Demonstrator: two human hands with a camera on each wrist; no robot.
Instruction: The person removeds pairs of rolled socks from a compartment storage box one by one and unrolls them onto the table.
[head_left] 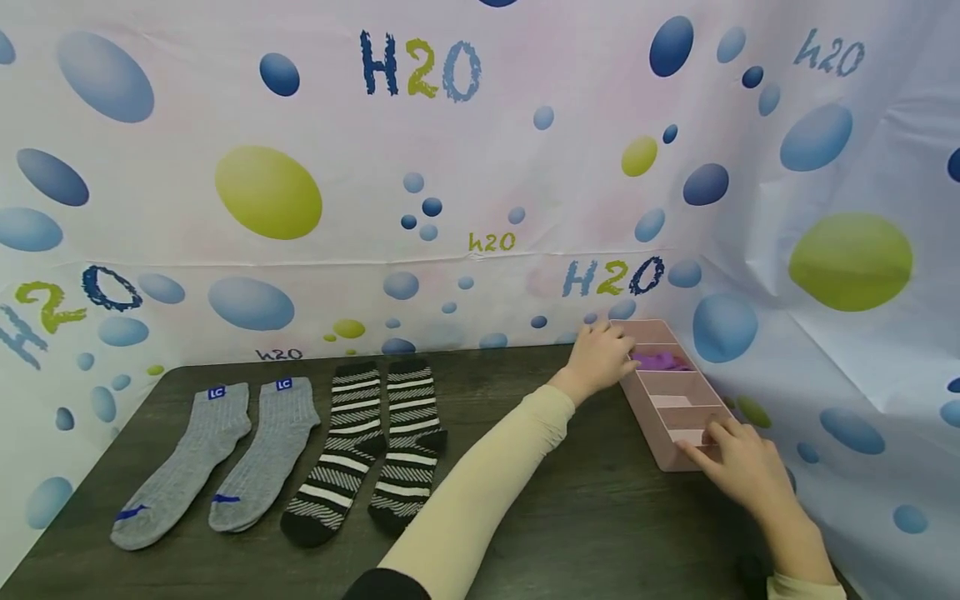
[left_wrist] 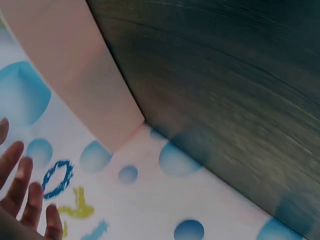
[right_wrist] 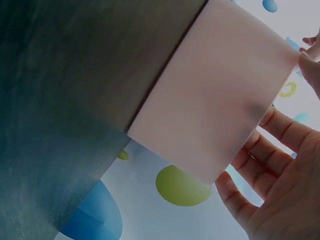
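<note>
A long pink divided box (head_left: 648, 421) stands at the right end of the dark table. A bunched purple cloth item (head_left: 663, 362) lies in one of its farther compartments. My left hand (head_left: 598, 357) is over the box's far left rim, next to the purple item; in the left wrist view its loosely bent fingers (left_wrist: 31, 205) show beside the box wall. At the near end is my right hand (head_left: 738, 458), thumb by the left corner and fingers over the front compartment. The right wrist view shows its fingers (right_wrist: 272, 152) spread along the top edge, with relaxed bends.
On the left of the table (head_left: 555, 517) lie a pair of grey ankle socks (head_left: 183, 467) and a pair of black-and-white striped socks (head_left: 341, 458), all flat. A bubble-printed curtain (head_left: 480, 167) closes off the back and right side, close behind the box.
</note>
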